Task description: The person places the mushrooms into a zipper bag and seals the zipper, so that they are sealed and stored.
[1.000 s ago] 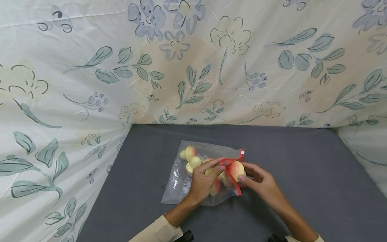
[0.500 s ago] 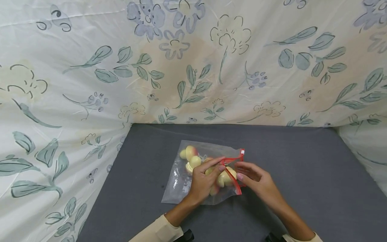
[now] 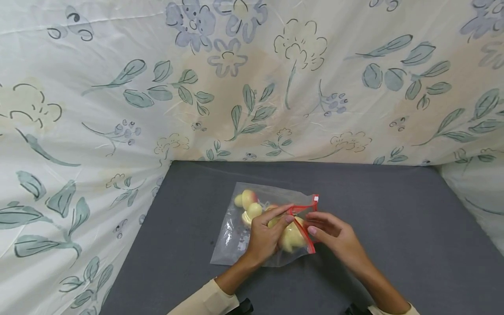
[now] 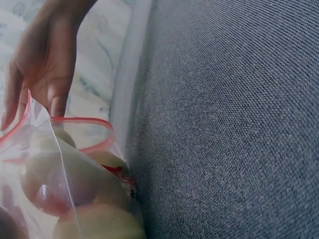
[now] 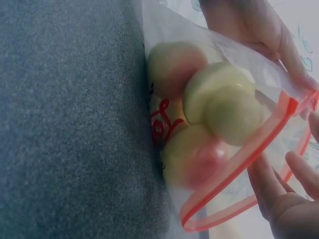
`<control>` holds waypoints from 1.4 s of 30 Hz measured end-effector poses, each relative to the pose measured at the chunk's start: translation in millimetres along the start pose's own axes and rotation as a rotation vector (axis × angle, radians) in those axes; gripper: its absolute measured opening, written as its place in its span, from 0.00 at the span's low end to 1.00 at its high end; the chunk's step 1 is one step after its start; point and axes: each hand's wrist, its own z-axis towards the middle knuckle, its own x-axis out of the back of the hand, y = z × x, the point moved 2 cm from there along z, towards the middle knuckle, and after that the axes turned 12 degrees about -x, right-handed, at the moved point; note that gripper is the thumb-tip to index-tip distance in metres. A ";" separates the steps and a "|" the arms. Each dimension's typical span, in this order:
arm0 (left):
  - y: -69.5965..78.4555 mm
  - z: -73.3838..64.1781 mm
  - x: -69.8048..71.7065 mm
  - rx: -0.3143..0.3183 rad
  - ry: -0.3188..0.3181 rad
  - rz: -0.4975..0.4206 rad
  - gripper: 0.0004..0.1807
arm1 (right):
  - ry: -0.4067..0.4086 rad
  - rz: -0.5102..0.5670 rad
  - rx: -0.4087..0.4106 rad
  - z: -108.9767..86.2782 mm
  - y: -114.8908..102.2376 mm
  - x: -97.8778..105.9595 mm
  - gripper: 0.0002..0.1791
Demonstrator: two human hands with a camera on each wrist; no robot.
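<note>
A clear zip bag (image 3: pixel 226 245) with a red zip edge lies on the table, its mouth gaping toward the right. Inside are several yellow-and-pink mushroom-shaped pieces (image 5: pixel 234 117), with round caps and stubby stems. My left hand (image 3: pixel 263 238) pinches the bag by its upper layer near the zip. At the mouth, my right hand (image 3: pixel 338 238) has its fingers apart and holds nothing; in the right wrist view its fingertips overlap the red edge. The piece just inside the mouth (image 3: pixel 292 239) shows through the plastic. The left wrist view shows the right hand (image 4: pixel 50 64) beyond the bag.
A dark grey cloth covers the table (image 3: pixel 393 210). Floral fabric (image 3: pixel 252 87) hangs along the back and left side, with another stretch at the right. White slider (image 3: pixel 316 198) sits at the zip's far corner.
The right hand has let go of a mushroom-shaped piece at the mouth. That piece has slipped into the bag and rolled toward the near side. The left hand keeps its place.
</note>
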 end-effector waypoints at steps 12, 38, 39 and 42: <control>1.2 1.8 -1.0 -0.001 0.002 0.035 0.16 | 0.035 -0.036 -0.008 -6.0 8.2 10.2 0.22; 19.6 37.8 27.0 -0.014 0.165 0.055 0.17 | 0.072 0.060 0.056 -19.5 13.7 37.8 0.22; 21.5 40.5 30.0 -0.023 0.174 0.061 0.17 | 0.073 0.062 0.059 -19.7 13.9 38.4 0.22; 26.8 48.4 39.4 -0.057 0.206 0.078 0.17 | 0.068 0.066 0.066 -20.2 14.1 40.0 0.22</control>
